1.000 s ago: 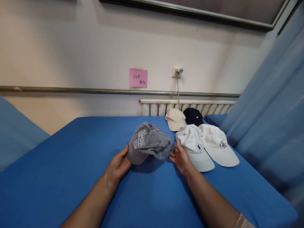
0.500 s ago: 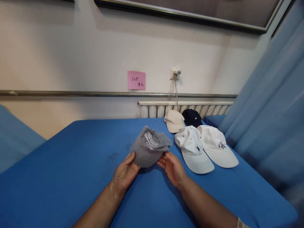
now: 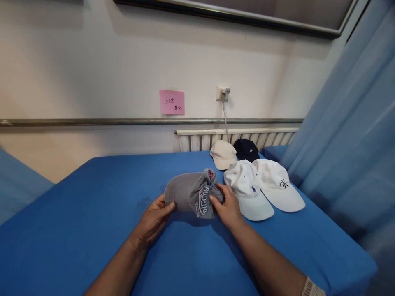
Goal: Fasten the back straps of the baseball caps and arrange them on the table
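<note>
A grey baseball cap (image 3: 185, 192) with white stitched lettering and a red patch is held between my two hands over the blue-covered table (image 3: 77, 230). Its brim points left. My left hand (image 3: 156, 216) pinches the brim's edge, thumb on top. My right hand (image 3: 227, 205) grips the crown at the other end, thumb pressed near the lettering. Just right of it lie a white cap (image 3: 247, 185) with a small dark horse emblem and another white cap (image 3: 276, 185) with dark letters.
Farther back sit a cream cap (image 3: 223, 154) and a dark navy cap (image 3: 246, 150). Behind them are a radiator (image 3: 197, 142) and a metal rail (image 3: 123, 121) along the wall. A blue curtain (image 3: 336, 135) hangs at the right.
The grey cap has turned so its brim points left instead of toward me. My right hand has moved from beneath the cap's edge to grip its crown. The other caps stay put.
</note>
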The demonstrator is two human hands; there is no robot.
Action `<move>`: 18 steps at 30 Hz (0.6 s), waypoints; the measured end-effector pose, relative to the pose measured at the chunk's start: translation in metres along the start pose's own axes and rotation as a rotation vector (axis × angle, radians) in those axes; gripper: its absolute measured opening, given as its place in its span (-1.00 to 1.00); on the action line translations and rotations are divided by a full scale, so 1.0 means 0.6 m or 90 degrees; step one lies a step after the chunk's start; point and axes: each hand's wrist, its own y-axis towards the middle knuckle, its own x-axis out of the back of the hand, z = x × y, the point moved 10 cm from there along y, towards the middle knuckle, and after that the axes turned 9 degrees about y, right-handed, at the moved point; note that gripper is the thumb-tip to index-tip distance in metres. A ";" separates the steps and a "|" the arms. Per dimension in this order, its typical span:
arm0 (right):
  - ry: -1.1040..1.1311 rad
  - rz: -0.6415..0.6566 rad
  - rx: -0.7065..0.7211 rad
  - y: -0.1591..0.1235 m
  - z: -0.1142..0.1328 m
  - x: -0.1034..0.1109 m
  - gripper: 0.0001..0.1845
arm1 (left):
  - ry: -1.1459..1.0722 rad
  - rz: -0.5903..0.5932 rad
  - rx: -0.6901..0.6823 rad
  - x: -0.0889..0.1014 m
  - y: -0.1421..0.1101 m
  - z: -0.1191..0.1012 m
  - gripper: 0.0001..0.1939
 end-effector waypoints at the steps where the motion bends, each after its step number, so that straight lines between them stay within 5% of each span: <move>1: 0.029 0.005 -0.029 -0.001 -0.008 -0.004 -0.70 | 0.001 0.002 0.008 -0.002 0.000 0.002 -0.62; 4: 0.091 -0.048 -0.056 0.002 -0.023 0.010 -0.83 | 0.001 -0.026 0.043 -0.001 0.001 0.013 -0.64; 11: -0.006 -0.168 0.116 0.002 0.023 0.070 -0.80 | -0.093 -0.133 0.161 0.023 -0.015 0.061 -0.91; 15: -0.001 -0.117 0.149 -0.004 0.019 0.053 -0.87 | -0.143 -0.233 0.098 0.094 -0.011 0.007 -0.87; 18: 0.012 -0.032 0.104 -0.013 0.000 0.016 -0.89 | -0.220 -0.372 -0.060 0.193 -0.015 -0.075 -0.76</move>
